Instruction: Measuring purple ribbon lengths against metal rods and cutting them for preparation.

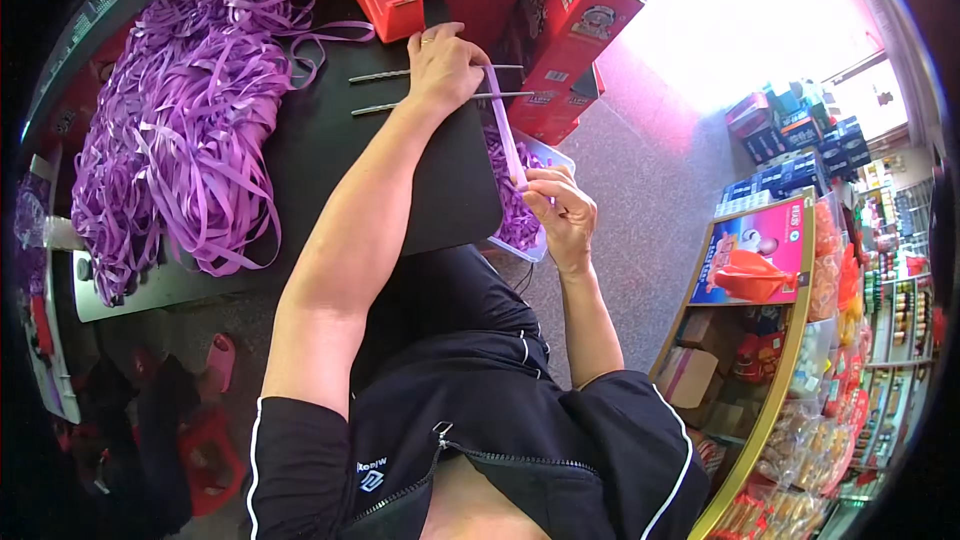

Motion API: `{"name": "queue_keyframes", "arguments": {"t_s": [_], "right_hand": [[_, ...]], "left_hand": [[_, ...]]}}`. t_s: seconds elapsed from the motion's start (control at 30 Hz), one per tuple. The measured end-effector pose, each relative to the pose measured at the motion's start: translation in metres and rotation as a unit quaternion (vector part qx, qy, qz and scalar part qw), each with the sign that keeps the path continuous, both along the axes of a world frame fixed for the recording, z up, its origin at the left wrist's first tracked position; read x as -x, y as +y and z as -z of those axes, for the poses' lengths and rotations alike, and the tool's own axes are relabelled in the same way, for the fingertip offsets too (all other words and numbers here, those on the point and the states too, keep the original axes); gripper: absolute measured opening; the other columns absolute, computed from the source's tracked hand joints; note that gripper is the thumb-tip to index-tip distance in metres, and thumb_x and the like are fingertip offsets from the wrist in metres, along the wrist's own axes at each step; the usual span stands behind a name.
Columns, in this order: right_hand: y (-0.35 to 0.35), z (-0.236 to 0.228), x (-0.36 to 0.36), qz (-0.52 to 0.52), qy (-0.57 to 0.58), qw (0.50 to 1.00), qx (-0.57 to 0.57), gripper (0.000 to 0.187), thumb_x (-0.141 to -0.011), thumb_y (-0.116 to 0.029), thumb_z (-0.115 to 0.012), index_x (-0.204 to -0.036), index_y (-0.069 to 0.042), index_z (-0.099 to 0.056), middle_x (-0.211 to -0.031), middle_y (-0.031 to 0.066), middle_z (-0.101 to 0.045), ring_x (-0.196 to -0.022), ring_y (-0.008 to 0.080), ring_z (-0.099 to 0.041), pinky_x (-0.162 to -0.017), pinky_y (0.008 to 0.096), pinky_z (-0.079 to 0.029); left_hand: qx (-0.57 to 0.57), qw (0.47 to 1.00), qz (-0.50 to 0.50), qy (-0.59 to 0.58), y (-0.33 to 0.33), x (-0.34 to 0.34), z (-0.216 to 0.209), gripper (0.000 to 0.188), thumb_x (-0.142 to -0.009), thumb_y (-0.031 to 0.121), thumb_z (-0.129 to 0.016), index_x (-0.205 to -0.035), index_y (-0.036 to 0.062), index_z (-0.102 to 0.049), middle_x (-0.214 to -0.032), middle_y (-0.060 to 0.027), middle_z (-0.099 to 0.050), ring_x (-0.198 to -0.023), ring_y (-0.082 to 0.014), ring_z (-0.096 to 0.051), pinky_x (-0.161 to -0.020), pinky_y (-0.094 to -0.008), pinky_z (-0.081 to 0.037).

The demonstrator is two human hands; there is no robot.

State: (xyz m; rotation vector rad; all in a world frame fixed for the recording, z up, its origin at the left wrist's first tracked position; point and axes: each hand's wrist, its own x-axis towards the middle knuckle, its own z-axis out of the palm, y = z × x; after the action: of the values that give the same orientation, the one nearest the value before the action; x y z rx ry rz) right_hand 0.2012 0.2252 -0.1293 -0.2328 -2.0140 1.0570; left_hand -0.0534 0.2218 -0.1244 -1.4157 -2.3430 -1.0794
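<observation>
A flat purple ribbon (503,130) runs between my two hands, past the right edge of the black tabletop. My left hand (445,68) is closed at its upper end, over two thin metal rods (378,75) that lie across the board and stick out past its edge. My right hand (562,212) pinches the lower end between thumb and fingers. Whether the ribbon loops round a rod is hidden by my left hand. Below it stands a pale plastic bin (538,248) holding purple ribbon pieces (515,215).
A big tangled heap of purple ribbon (200,130) covers the left of the black tabletop (350,190). Near my left fingers sits a red tape dispenser (388,0). Red cartons (580,30) stand beyond the bin. Shelves of goods (740,360) line the right side.
</observation>
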Motion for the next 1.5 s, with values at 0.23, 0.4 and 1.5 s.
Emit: {"name": "queue_keyframes", "arguments": {"t_s": [0.23,0.4,1.5], "right_hand": [[-0.011,0.004,-0.013,0.109,-0.151,0.982,0.040,0.018,-0.081,-0.008,-0.073,-0.098,-0.002,-0.071,-0.092,0.0069,-0.070,-0.087,0.0145,-0.060,-0.082,0.0298,-0.046],[-0.020,0.016,-0.016,0.157,-0.122,0.978,0.066,0.027,-0.083,-0.009,-0.071,-0.110,-0.003,-0.067,-0.095,0.0057,-0.070,-0.082,0.0116,-0.057,-0.080,0.0281,-0.046],[-0.010,0.063,-0.015,0.065,-0.001,0.947,0.316,0.016,-0.087,0.002,-0.063,-0.103,-0.001,-0.066,-0.096,0.0044,-0.066,-0.087,0.0120,-0.061,-0.081,0.0243,-0.048]], "left_hand": [[-0.030,0.999,0.001,-0.013,-0.001,-0.004,0.000,0.017,-0.069,0.016,-0.067,-0.080,0.0231,-0.077,-0.128,-0.0134,-0.057,-0.125,-0.0301,-0.045,-0.108,-0.0475,-0.025],[-0.038,0.999,0.004,-0.013,0.000,-0.006,0.000,0.018,-0.068,0.014,-0.069,-0.080,0.0233,-0.078,-0.127,-0.0134,-0.057,-0.123,-0.0301,-0.046,-0.106,-0.0468,-0.027],[0.020,0.999,0.014,-0.041,-0.001,-0.002,-0.006,0.020,-0.071,0.017,-0.066,-0.085,0.0227,-0.077,-0.135,-0.0097,-0.053,-0.129,-0.0293,-0.041,-0.111,-0.0468,-0.021]]}}
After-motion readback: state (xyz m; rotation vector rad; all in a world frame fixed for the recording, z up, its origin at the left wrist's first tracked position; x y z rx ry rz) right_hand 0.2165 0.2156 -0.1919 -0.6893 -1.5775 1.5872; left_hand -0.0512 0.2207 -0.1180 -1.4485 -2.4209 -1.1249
